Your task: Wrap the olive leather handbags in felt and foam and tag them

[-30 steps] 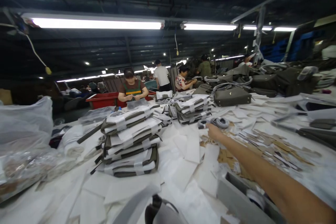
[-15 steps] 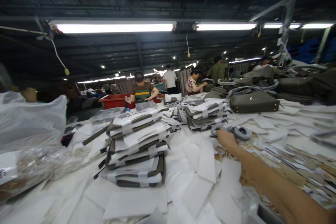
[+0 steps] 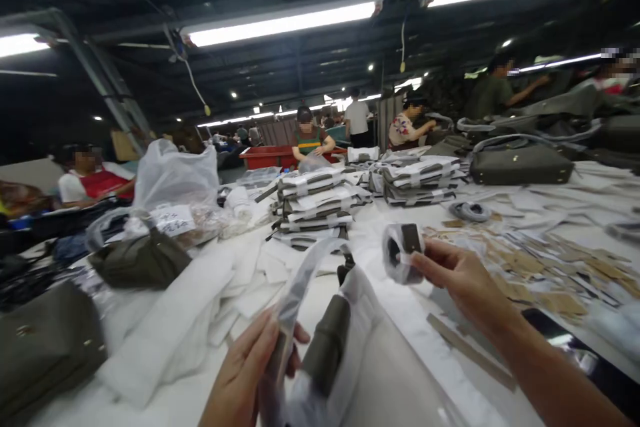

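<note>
My left hand [image 3: 250, 360] is closed around a bag handle [image 3: 299, 280] wrapped in translucent film, at the bottom centre. The handle belongs to a dark olive handbag [image 3: 326, 343], partly out of view and blurred, with whitish wrapping along its side. To the right, my right hand [image 3: 453, 270] pinches a coiled strap [image 3: 393, 253] in clear wrap, held up above the table beside the bag. A second coiled strap [image 3: 470, 211] lies farther back on the table.
Wrapped stacks of bag pieces [image 3: 315, 203] stand mid-table. Olive handbags [image 3: 523, 163] sit at the back right, another [image 3: 47, 347] at the left. White sheets [image 3: 175, 320] and cardboard scraps [image 3: 545, 267] lie spread about. A phone [image 3: 575, 347] is near my right forearm. Co-workers sit beyond.
My right hand has lifted a coiled strap off the table and brought it nearer. My left hand and the handbag have come into view. The camera has turned left and tilted.
</note>
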The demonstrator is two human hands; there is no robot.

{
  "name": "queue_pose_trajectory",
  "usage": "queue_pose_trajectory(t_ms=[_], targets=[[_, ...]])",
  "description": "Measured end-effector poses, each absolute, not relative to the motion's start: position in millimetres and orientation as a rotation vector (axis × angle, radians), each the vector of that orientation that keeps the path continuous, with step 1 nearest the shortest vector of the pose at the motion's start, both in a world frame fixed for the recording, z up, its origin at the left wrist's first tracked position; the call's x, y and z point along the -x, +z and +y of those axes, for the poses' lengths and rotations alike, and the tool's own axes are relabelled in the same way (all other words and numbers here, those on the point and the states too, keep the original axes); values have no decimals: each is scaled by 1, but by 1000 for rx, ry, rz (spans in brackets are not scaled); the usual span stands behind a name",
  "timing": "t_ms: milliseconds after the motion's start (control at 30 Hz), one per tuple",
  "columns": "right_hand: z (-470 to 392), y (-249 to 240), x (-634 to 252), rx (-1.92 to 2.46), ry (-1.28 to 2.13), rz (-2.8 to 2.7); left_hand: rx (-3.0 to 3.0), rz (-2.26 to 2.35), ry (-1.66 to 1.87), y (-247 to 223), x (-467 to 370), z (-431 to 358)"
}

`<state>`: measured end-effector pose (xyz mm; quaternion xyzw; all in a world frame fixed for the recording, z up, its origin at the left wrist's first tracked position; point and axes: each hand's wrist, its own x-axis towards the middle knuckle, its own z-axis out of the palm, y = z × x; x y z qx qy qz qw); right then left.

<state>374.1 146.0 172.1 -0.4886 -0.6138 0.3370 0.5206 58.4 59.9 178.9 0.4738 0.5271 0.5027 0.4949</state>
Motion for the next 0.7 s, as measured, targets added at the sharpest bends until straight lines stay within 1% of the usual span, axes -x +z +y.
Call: queue_pose_trajectory(t_ms=[67,133,233,333,500,700], targets=[[109,161,-345,1105,1055,-1449,-1180,1136,1259,185,-60,60],[87,148,-317,1029,1232,-1407,-1191,1072,1262,189,-61,65],[74,137,-278,852,1463,-1266,-1214,1074,1246,196,-60,72],[74,139,-248,688,1648,-1086,-1345,1043,1197,205,-59,75],[76,157,-223,530,1712,-966,-1636,1073,1113,222,-55,76],[73,172,-215,473,1674,-1007,-1780,1225,1138,225,-46,83]])
